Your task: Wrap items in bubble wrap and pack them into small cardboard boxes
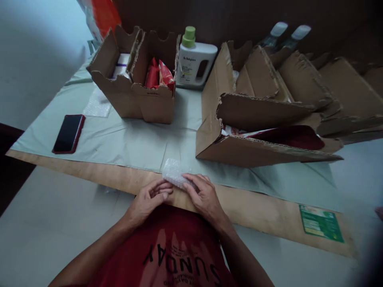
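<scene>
A small sheet of clear bubble wrap lies at the front edge of the table, partly over the bare wooden strip. My right hand grips its right side, thumb on the near side and fingers over the top. Whether anything is wrapped inside it, I cannot tell. At the wrap's lower left corner rests my left hand, its fingers loosely curled and the thumb apart from them. Nothing shows in the left hand, and its fingertips are close to or touching the wrap.
A cardboard organizer holds red packets. Beside it stands a white detergent bottle with a green cap. A larger cardboard organizer fills the right. At left lie a phone and another bubble wrap piece. A green label is at front right.
</scene>
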`<state>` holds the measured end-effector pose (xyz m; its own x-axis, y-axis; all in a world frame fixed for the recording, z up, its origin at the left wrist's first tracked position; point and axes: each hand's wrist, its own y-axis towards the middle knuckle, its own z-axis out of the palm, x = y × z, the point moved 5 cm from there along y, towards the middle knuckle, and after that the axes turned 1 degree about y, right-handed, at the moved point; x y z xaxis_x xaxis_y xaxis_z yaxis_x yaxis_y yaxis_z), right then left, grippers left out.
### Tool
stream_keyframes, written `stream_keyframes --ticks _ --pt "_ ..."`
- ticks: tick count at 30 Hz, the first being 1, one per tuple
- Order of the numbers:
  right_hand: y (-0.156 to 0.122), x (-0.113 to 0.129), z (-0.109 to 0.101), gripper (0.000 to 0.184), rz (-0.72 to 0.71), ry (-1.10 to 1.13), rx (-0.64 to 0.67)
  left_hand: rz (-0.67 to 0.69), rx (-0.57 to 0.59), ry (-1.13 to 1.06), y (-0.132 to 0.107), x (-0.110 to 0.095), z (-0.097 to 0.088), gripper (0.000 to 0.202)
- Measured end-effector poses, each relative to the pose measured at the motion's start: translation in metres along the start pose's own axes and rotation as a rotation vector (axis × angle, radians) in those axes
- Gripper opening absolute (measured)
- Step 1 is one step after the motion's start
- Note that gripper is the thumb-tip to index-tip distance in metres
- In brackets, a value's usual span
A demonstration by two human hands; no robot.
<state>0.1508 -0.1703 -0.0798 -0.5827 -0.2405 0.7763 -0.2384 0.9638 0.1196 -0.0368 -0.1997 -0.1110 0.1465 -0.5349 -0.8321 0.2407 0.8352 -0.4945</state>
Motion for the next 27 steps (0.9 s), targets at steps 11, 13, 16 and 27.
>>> stream_keyframes --ticks 11,13,16,27 --pt "-0.022 0.010 -0.025 0.047 0.111 0.227 -0.014 0.099 0.140 0.126 0.006 -0.013 0.017 0.043" --pt "-0.024 0.013 -0.022 0.041 0.122 0.312 0.066 0.136 0.132 0.204 0.006 -0.020 0.021 0.040" --pt "-0.029 0.020 -0.022 0.028 0.078 0.198 0.021 0.216 0.033 0.351 0.008 -0.029 0.027 0.030" --pt "-0.018 0.035 -0.080 0.016 -0.051 -0.125 0.135 0.641 0.349 0.739 0.017 -0.059 0.091 0.010"
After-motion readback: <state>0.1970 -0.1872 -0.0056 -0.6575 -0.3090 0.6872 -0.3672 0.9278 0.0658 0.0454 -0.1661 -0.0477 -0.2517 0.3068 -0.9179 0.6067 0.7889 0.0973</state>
